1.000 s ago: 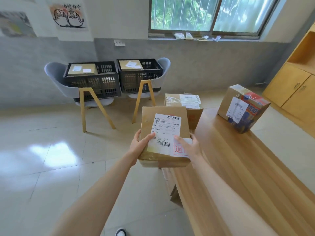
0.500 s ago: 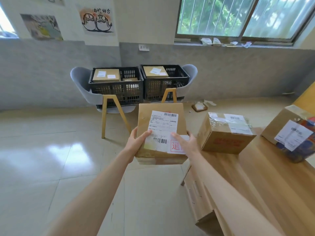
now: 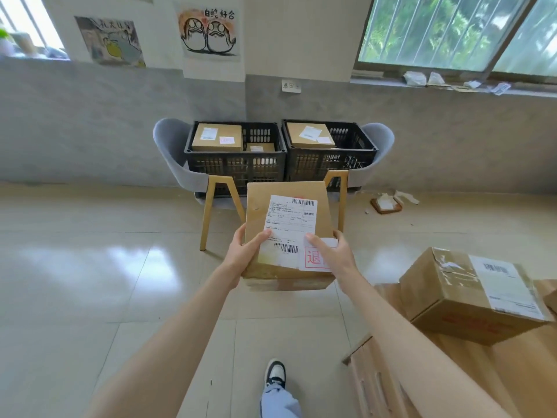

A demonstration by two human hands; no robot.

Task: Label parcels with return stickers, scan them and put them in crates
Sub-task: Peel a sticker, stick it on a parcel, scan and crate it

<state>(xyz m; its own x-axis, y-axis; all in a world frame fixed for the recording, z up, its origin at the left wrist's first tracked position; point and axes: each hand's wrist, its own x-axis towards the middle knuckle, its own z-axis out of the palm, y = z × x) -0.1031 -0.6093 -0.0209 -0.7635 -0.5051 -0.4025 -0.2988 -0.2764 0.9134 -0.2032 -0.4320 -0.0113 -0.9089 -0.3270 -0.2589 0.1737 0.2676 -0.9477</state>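
Observation:
I carry a brown cardboard parcel [image 3: 286, 206] in front of me with both hands. It bears a white shipping label and a red-stamped return sticker [image 3: 313, 259] at its near right corner. My left hand [image 3: 244, 251] grips the left edge, thumb on top. My right hand [image 3: 331, 251] grips the right edge, thumb across the sticker. Ahead, two black crates stand on grey chairs: the left crate [image 3: 235, 164] and the right crate [image 3: 331, 158], each holding labelled parcels.
Another taped parcel [image 3: 470, 297] lies on the wooden table [image 3: 512, 372] at the right. Torn paper scraps [image 3: 387, 203] lie on the tiled floor near the wall. My shoe [image 3: 275, 374] is on the floor below. Open tiled floor lies between me and the chairs.
I have turned left away from the table and stepped toward the crates, which now sit straight ahead. The parcel stays held in both hands. The blue-printed box has left the view.

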